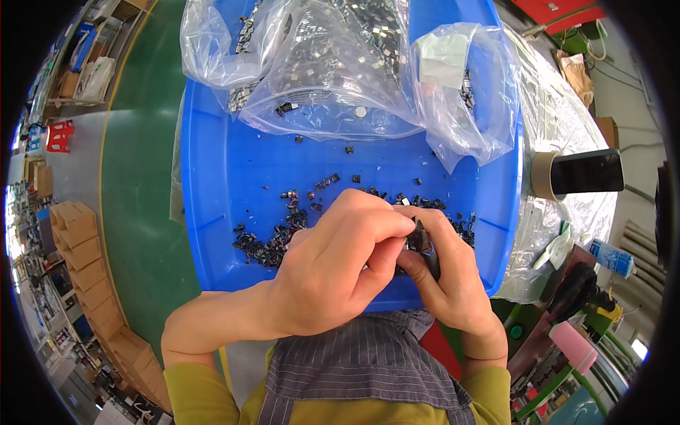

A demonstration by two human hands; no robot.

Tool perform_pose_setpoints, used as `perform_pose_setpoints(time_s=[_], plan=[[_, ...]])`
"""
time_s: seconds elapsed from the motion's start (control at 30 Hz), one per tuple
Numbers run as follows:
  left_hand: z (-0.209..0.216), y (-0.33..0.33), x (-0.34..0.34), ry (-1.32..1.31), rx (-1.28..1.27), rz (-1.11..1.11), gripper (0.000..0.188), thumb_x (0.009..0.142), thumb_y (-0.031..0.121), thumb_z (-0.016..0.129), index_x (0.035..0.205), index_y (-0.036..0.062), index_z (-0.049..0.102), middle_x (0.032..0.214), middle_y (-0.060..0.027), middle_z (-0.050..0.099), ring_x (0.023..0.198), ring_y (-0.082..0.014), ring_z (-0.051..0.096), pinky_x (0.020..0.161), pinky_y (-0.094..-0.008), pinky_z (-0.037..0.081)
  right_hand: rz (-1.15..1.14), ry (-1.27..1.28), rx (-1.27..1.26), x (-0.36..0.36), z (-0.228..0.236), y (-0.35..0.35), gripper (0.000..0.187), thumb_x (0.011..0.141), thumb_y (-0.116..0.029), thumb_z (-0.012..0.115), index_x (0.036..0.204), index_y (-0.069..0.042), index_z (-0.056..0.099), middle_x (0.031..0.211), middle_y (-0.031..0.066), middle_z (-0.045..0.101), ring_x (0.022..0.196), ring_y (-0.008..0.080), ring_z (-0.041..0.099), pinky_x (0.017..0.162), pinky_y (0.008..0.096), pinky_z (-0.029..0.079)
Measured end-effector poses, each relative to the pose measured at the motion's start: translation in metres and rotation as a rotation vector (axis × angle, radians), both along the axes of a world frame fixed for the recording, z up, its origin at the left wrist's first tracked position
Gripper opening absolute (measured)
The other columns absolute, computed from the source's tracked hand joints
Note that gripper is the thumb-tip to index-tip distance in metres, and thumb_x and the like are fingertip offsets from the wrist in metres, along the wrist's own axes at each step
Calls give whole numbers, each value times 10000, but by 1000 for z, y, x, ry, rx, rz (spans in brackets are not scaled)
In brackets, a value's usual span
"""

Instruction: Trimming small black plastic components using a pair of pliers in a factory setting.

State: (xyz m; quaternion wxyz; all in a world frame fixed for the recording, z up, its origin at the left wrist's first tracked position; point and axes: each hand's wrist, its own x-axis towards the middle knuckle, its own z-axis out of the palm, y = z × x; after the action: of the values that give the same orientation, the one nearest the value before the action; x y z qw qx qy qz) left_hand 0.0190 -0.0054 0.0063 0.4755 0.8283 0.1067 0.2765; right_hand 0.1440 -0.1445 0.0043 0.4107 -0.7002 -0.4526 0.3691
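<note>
My left hand [340,262] and my right hand [453,276] meet over the near side of a blue plastic tray [262,159]. Between the thumb and curled fingers of the right hand sits a small dark part [422,242], its exact kind unclear. The left thumb and forefinger are pinched together at the edge of that part; whatever lies between their tips is hidden. Small black pieces [262,248] lie heaped in the tray on both sides of my hands, with several scattered farther off.
Clear plastic bags [326,92] with small dark and silvery pieces fill the tray's far end. To the right, a phone [588,172] leans on a brown cardboard ring [544,176] on a plastic-covered surface [542,106]. Cardboard boxes [88,262] stand beyond the green floor at left.
</note>
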Motion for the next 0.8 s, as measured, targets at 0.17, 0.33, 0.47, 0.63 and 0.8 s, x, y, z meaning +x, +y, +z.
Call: perform_pose_setpoints(time_s=[0.17,0.33,0.47,0.63,0.8], plan=[[-3,0,-2,-36,-12,23,270,774,-129,684,1004,-10,607,918,-112,616,628,-68,526,476,-190,418,2,-78,25,-2,-2,2,517,806,10,683,1286,-13,492,1119,187,565,1022,354,556,889,410,454],[-4,1,-3,-64,41,37,281,749,-136,695,982,-3,613,912,-114,626,611,-68,511,460,-200,397,8,-136,32,-2,-2,2,551,794,6,695,1303,-15,486,1153,200,553,1067,369,550,906,413,452],[-3,0,-2,-47,12,27,261,755,-131,691,968,-2,614,913,-107,624,595,-65,507,460,-198,396,4,-134,30,-1,-2,2,555,790,3,697,1303,-15,488,1168,200,551,1071,370,548,915,419,448],[-1,0,0,-9,-135,7,235,776,-127,673,968,-5,611,912,-99,614,590,-60,516,470,-191,407,-18,-113,-14,-2,-1,1,555,788,-2,700,1301,-17,492,1177,201,550,1076,369,547,927,425,440],[-1,-1,-1,2,-143,3,229,780,-129,668,966,-9,610,915,-99,610,589,-56,514,477,-187,412,-27,-129,-1,-3,-1,1,542,786,-4,703,1288,-15,498,1159,198,554,1063,369,550,915,424,443]])
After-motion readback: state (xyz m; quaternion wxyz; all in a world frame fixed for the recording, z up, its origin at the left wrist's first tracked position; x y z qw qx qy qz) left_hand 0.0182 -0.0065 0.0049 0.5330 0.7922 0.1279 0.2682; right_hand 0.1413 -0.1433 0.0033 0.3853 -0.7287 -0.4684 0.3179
